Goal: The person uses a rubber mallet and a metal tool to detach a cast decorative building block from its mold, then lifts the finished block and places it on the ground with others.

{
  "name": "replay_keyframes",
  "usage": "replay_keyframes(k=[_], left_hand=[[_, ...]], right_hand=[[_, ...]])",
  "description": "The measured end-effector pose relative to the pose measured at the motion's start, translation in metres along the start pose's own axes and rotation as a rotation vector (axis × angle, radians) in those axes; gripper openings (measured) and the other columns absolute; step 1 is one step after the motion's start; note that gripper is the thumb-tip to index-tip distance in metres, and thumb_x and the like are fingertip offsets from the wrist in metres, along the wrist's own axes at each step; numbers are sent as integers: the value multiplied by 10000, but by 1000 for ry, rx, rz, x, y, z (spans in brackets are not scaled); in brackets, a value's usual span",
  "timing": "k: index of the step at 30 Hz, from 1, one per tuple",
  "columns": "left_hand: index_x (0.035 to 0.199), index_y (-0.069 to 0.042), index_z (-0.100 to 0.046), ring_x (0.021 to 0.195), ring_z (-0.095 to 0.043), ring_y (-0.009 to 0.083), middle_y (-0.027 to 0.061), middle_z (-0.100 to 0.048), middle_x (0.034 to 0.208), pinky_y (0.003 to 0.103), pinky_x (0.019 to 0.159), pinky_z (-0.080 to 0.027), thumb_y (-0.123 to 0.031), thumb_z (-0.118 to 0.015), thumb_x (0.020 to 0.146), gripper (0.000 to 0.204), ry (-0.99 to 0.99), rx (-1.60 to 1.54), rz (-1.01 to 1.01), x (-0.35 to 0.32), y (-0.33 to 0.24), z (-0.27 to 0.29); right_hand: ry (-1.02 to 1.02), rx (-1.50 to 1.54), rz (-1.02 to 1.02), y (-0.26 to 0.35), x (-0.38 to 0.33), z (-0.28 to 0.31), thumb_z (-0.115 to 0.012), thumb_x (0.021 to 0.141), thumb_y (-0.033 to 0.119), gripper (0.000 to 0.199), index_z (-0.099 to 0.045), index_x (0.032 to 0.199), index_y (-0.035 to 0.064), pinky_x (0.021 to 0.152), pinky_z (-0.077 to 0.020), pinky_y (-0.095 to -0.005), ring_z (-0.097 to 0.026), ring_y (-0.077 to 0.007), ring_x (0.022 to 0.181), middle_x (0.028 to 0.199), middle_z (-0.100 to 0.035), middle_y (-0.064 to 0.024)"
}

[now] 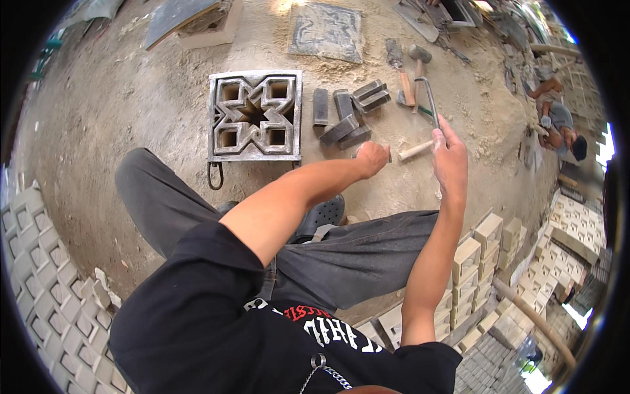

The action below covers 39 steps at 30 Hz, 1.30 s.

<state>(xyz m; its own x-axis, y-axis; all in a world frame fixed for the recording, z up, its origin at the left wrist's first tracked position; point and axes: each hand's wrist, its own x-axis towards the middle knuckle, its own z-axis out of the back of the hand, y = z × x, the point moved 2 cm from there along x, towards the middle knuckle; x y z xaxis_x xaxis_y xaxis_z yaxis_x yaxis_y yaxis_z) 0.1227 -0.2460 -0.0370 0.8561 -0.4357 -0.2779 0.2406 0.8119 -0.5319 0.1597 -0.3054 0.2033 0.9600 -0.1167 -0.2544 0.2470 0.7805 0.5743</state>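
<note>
My right hand (450,159) is closed around a bent metal rod (430,98), whose hooked end points away from me. Beside that hand lies a pale wooden handle (415,151). My left hand (373,159) is curled into a fist low over the ground; a small dark edge shows at its side, too hidden to name. Just beyond it lie several dark metal blocks (339,130), some leaning on each other. Left of them sits a square metal mould (256,77) with a star-shaped centre, four square openings and a wire loop handle (215,176).
Farther off are a trowel (407,88), a hammer (420,54) and a sandy square plate (325,31). A box-like block with a board (180,23) stands far left. Patterned blocks (46,262) lie lower left; more are stacked (467,256) at right. Another person (561,118) sits far right.
</note>
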Motion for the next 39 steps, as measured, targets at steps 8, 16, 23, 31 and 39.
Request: replay_keyframes(k=[8, 16, 23, 31, 39], left_hand=[[993, -65, -583, 931, -617, 238, 84, -618, 946, 358, 728, -508, -189, -632, 824, 215, -94, 114, -242, -55, 29, 4], [1046, -108, -547, 1132, -501, 282, 83, -552, 1162, 440, 983, -361, -335, -753, 787, 401, -781, 24, -21, -212, 157, 122], [1397, -9, -327, 1332, -379, 310, 170, -472, 1343, 472, 1076, -288, -681, -738, 673, 1070, -926, -4, 920, -255, 235, 113], [1428, 8, -298, 1094, -627, 319, 196, -540, 1309, 435, 836, -535, -666, -784, 605, 1170, -621, -267, 880, -266, 247, 121], [1433, -14, -306, 1079, -630, 348, 209, -569, 1268, 455, 854, -520, -668, -776, 610, 1152, -592, -341, 830, -274, 259, 118]], right_hand=[[127, -160, 41, 25, -2, -15, -527, 974, 195, 357, -590, 1315, 110, 820, -482, -332, -644, -296, 877, 1106, -674, -206], [398, -41, 501, 52, -15, -103, -527, 940, 167, 374, -600, 1303, 112, 874, -500, -361, -671, -349, 986, 1148, -653, -232], [603, -182, 475, 123, -61, -212, -538, 914, 168, 405, -598, 1314, 167, 902, -489, -413, -637, -375, 1037, 1118, -658, -221], [577, -255, 474, 153, -87, -272, -505, 921, 189, 381, -626, 1281, 165, 840, -505, -500, -641, -436, 919, 998, -667, -259], [422, -517, 595, 143, -123, -288, -486, 892, 100, 476, -558, 1360, 153, 676, -535, -534, -671, -428, 775, 849, -666, -252]])
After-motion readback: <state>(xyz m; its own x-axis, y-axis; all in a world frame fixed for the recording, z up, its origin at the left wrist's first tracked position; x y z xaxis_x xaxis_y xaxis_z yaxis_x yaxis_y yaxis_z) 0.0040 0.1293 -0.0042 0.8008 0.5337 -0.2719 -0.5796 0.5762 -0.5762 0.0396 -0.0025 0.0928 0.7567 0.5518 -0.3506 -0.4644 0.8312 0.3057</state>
